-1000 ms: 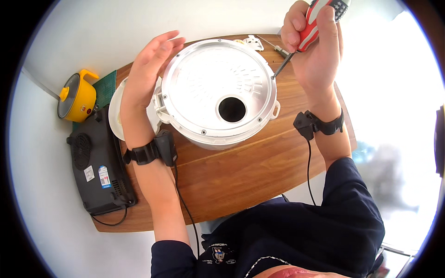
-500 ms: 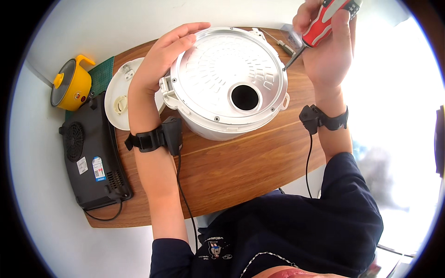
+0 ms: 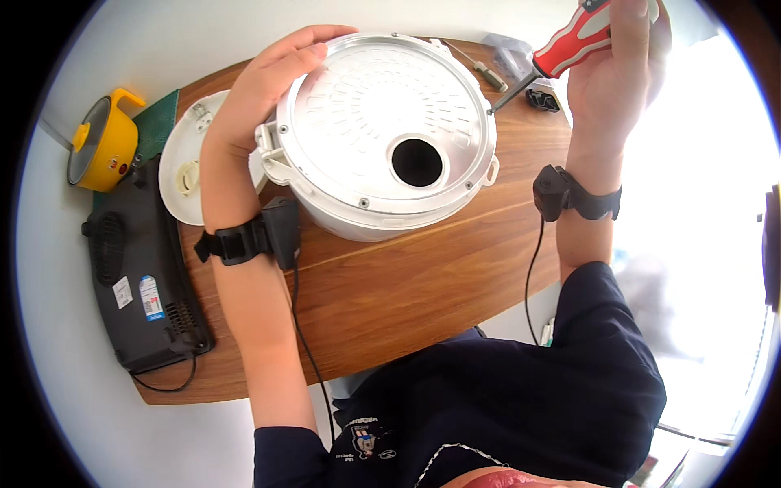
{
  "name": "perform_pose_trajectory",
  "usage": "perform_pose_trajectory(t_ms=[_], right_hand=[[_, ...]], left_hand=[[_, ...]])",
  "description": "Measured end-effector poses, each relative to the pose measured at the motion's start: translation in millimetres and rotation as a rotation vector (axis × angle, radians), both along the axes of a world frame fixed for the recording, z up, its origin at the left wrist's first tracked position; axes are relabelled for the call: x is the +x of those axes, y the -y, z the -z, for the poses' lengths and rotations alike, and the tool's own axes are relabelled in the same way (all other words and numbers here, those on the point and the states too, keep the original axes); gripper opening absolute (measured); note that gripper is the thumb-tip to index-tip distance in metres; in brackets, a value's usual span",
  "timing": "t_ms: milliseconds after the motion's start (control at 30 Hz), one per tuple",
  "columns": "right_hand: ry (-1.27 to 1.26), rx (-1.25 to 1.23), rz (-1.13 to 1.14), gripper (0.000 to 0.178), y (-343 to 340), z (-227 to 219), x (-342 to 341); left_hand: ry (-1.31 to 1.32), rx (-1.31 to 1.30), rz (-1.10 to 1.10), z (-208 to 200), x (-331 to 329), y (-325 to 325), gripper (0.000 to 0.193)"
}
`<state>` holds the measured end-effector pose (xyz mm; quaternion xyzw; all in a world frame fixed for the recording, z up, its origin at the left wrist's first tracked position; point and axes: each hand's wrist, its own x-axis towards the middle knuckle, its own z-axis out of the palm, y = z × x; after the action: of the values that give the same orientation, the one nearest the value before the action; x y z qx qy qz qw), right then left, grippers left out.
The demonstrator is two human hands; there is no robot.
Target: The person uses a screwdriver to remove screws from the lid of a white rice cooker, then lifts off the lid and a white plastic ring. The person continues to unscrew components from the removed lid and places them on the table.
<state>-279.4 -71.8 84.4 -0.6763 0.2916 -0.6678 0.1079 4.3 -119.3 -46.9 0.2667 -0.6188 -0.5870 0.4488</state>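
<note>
In front of me stands a white round appliance (image 3: 366,221), like a rice cooker, topped by a silvery disc (image 3: 358,163) with embossed dashes and one dark round hole. Screws dot its rim. My left hand (image 3: 268,77) rests on the rim's far left side, fingers stretched out. Wrapped round the red, white and dark handle of a screwdriver (image 3: 569,42) is my right hand (image 3: 614,85). The screwdriver slants down to the left, its tip at a screw on the rim's right side. Whether the tip sits in the screw head, I cannot tell.
Left of the appliance lie a white round cover (image 3: 175,167), a yellow pot (image 3: 122,154), a green mat (image 3: 159,122) and a black device (image 3: 142,268) with a cord. Behind the appliance, to the right, are another screwdriver (image 3: 490,77), a clear bag (image 3: 512,58) and a small black part (image 3: 543,100).
The view has shifted, so the table and appliance appear slightly further left and up. My right hand has turned on the handle, while the tip stays at the same rim screw. The left hand stays put.
</note>
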Motion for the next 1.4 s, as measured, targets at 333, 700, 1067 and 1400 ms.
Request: perform_pose_trajectory(t_ms=[333,700,1067,1400], right_hand=[[0.009,-0.093,-0.415,0.056,21,8,0],[0.072,0.01,-0.182,0.054,10,-4,1],[0.126,0.046,0.025,0.051,-2,-11,30],[-0.142,-0.027,0.034,0.052,0,-7,6]], left_hand=[[-0.001,0.005,-0.016,-1,2,-1,0.045],[0.07,-0.052,0.06,-1,5,1,0.052],[0.018,-0.076,0.011,3,2,1,0.044],[-0.033,-0.047,0.008,2,0,-1,0.041]])
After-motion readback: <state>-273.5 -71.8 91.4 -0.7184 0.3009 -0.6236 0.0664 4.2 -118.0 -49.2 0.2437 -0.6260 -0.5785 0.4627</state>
